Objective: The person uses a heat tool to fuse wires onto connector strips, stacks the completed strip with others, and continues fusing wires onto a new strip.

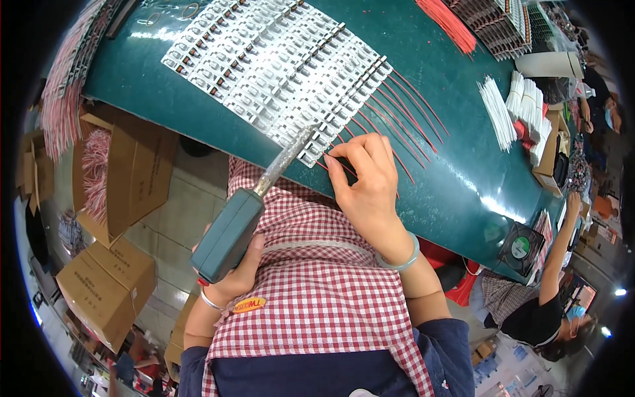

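While the left hand (228, 274) wraps shut around the teal handle of a soldering iron (248, 212), its metal shaft slants up to the near edge of the green tabletop (450, 172), the tip touching the lowest piece in a sheet of white connector parts (278, 66); the right hand (367, 185) rests at that same near edge, thumb and forefinger pinched on a thin red wire (344, 164) just beside the iron's tip; a pale green bangle (400, 261) circles the right wrist, a silver one the left; more red wires (397, 112) fan out from the sheet's right end toward the table's right side; the sheet itself lies in slanted rows across the tabletop's middle, reaching toward its far left corner; a bundle of red wires (450, 23) lies at the far edge, white wire bundles (499, 112) at the right edge; a small black fan (520, 248) sits at the near right corner; cardboard boxes (109, 284) stand on the floor off the left edge; a red-checked apron (317, 284) covers the person's front; another person (542, 311) reaches up toward the table's right corner.
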`<control>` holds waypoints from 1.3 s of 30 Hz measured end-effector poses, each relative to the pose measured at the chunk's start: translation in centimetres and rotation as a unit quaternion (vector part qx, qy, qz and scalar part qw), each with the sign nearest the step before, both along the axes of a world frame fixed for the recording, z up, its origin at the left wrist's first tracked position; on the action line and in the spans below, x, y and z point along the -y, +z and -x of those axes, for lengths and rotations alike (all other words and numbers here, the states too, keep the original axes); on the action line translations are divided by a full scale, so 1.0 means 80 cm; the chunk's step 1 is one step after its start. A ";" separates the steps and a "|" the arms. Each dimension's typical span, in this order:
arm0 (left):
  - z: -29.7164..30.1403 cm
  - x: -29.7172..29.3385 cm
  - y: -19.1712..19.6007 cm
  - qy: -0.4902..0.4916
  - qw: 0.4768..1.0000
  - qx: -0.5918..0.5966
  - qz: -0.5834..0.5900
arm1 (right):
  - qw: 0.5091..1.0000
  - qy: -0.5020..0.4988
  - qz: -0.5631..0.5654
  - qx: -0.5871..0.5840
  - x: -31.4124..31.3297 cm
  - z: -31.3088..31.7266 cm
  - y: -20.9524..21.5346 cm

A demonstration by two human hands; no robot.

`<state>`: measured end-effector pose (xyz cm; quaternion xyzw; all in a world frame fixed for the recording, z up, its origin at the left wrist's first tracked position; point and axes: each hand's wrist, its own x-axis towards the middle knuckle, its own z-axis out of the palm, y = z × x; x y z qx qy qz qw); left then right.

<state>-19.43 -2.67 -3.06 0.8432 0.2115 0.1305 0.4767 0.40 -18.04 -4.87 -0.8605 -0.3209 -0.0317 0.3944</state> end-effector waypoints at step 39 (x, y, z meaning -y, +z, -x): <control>0.036 0.005 -0.024 -0.021 1.000 -0.001 -0.018 | 0.999 -0.020 0.012 -0.029 -0.003 0.003 -0.002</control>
